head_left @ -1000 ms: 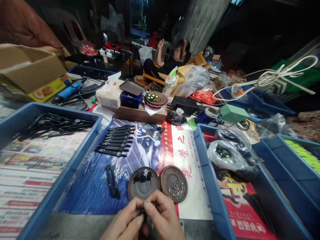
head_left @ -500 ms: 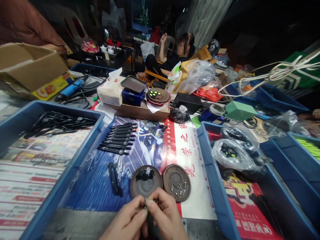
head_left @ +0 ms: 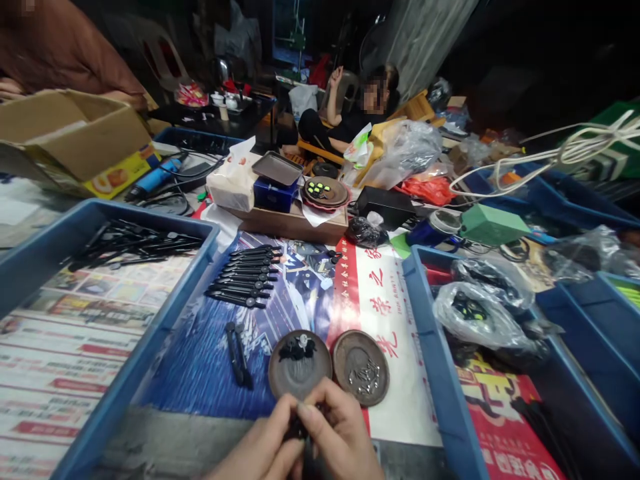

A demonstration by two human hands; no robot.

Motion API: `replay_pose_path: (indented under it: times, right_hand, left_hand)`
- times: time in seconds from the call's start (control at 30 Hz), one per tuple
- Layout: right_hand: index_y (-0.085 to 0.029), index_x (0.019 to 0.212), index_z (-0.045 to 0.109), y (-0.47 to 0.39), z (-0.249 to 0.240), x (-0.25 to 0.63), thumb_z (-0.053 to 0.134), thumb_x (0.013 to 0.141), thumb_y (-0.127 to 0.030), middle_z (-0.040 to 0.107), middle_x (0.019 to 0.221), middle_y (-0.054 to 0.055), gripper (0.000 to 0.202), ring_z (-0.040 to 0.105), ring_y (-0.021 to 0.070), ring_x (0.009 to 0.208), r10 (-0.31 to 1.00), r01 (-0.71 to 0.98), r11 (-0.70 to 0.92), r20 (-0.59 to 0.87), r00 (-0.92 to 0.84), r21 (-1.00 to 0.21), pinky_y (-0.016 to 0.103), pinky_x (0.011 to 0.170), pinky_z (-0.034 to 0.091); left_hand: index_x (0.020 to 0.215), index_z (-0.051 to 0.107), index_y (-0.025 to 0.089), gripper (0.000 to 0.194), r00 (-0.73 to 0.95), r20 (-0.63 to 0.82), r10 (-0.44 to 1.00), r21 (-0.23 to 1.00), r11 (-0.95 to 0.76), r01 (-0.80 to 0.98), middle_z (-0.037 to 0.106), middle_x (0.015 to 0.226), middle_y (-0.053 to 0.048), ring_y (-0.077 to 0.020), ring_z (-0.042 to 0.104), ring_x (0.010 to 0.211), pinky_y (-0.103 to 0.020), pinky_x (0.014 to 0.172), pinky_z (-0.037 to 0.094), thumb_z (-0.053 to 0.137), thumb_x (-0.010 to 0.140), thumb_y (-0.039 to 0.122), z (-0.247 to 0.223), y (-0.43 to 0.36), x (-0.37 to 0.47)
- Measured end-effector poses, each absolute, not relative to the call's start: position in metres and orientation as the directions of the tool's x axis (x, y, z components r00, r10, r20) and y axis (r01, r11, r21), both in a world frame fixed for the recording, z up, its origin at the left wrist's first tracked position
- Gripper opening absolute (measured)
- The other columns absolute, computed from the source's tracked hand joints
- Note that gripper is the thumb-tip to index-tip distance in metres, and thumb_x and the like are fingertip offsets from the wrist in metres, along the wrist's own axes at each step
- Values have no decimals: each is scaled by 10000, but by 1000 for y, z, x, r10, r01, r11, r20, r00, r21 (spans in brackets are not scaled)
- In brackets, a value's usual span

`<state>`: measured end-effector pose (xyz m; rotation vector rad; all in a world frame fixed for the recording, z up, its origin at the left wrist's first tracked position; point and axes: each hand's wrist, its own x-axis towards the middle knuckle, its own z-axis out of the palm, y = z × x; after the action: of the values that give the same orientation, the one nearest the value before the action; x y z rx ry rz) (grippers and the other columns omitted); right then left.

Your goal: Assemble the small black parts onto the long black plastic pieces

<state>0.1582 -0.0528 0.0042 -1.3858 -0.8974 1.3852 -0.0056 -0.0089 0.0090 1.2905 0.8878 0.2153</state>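
My left hand (head_left: 270,443) and my right hand (head_left: 336,427) meet at the near edge of the work surface, fingertips pressed together around a small dark part (head_left: 296,427) that they mostly cover. Its kind cannot be made out. Just beyond my fingers lies a brown dish (head_left: 300,380) with small black pieces (head_left: 297,348) in it. Touching it on the right, a second brown dish (head_left: 345,390) holds small shiny metal pieces (head_left: 367,379). To the left are two slim black parts (head_left: 239,357) side by side. Farther back, several black slender tools (head_left: 245,277) lie in a row.
On the left stands a blue tray (head_left: 125,363) with a heap of black parts (head_left: 135,241). A blue bin (head_left: 440,393) on the right holds plastic bags (head_left: 480,313). A wooden box (head_left: 285,223) stands behind, and a person (head_left: 345,120) sits in the background.
The view has shifted slightly, so most things appear a little farther right. My fingers stay together, with the right thumb moved over the small dark part.
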Motion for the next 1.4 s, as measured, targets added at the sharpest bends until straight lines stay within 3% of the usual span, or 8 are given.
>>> replay_pose_path:
  times: [0.1,0.27,0.47,0.77,1.07,1.23,1.3,1.4]
  right_hand:
    - [-192,726,509,-49,5,159,607,868,-610,478,537,-68,452,473,73,417,939,-182,-329,-341,38,-927,176,417,315]
    - [-178,706,524,-45,9,163,676,820,-607,510,540,-62,469,526,79,430,923,-235,-363,-383,47,-902,173,441,356]
    - [-173,678,538,-43,10,163,696,783,-642,531,489,-48,506,513,84,406,905,-204,-404,-422,51,-892,175,432,345]
    - [-182,690,532,-44,4,159,690,791,-640,535,474,-43,495,529,102,415,890,-204,-431,-452,64,-879,192,441,346]
    - [-179,722,588,-47,0,161,602,867,-618,542,553,-24,462,538,116,472,917,-14,-397,-397,30,-918,211,465,410]
    - [-218,758,607,-42,-1,165,451,993,-499,665,659,33,398,658,165,557,996,492,-57,-84,-31,-869,221,497,495]
    - [-225,820,654,-36,4,167,345,1035,-450,747,847,91,438,729,194,674,966,719,253,133,-220,-647,236,556,550]
    - [-212,945,682,-31,9,165,202,1058,-370,779,894,89,517,745,195,631,818,758,573,261,-512,-312,242,462,535]
  left_hand:
    - [1098,607,237,228,662,-460,592,888,289,358,665,1055,-68,-220,589,1013,-301,930,451,570,893,329,14,-6,-3]
    - [1044,530,191,171,756,-457,469,814,563,143,611,908,-1,-69,486,606,-174,553,392,543,878,225,21,-3,5]
    - [997,513,170,212,706,-486,515,816,557,155,630,783,-1,-33,411,406,-151,394,303,472,932,368,22,1,13]
    - [983,553,160,174,656,-514,553,835,497,235,613,735,16,-46,417,427,-155,407,308,444,910,276,29,3,15]
    - [956,625,166,188,658,-470,589,871,432,235,643,700,21,-82,494,514,-176,492,376,461,933,254,19,3,10]
    - [979,642,201,179,596,-451,664,885,248,394,672,713,13,-161,621,730,-237,693,450,476,914,226,15,6,-1]
    - [1148,605,224,280,614,-468,636,879,262,399,708,786,9,-189,648,837,-269,781,466,480,900,196,14,8,-8]
    - [1300,528,242,420,632,-507,586,862,348,368,733,1060,-40,-223,641,1059,-314,913,471,505,884,195,14,7,-17]
